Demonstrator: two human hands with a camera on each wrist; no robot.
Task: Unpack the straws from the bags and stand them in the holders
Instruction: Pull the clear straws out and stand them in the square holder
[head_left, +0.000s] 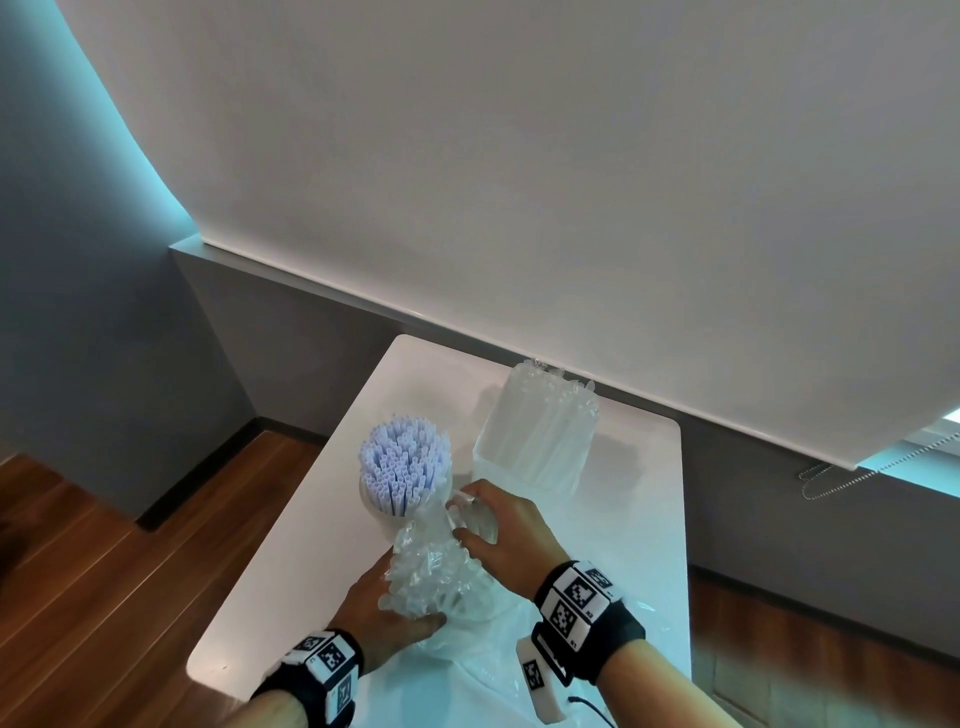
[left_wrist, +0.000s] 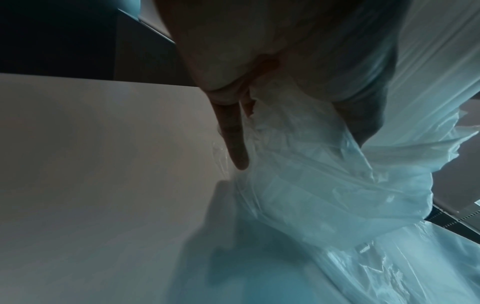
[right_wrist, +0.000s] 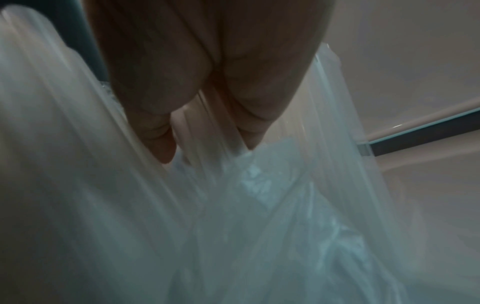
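Note:
A bundle of clear straws (head_left: 428, 571) stands tilted on the white table (head_left: 291, 571), partly wrapped in a crumpled clear plastic bag (head_left: 488, 657). My left hand (head_left: 387, 605) grips the bundle low on its left side; in the left wrist view its fingers (left_wrist: 233, 139) lie along the bag (left_wrist: 324, 195). My right hand (head_left: 493, 525) grips the clear plastic at the bundle's far right; its fingertips (right_wrist: 161, 144) press on straws (right_wrist: 78, 164) and bag film (right_wrist: 259, 205). A round white holder (head_left: 382, 512) full of lavender straws (head_left: 402, 462) stands just behind the bundle.
A clear square holder (head_left: 485, 467) packed with clear wrapped straws (head_left: 545, 421) stands at the back right of the table. Loose bag film trails over the table's near edge. A wooden floor (head_left: 104, 571) lies to the left, and a grey wall behind.

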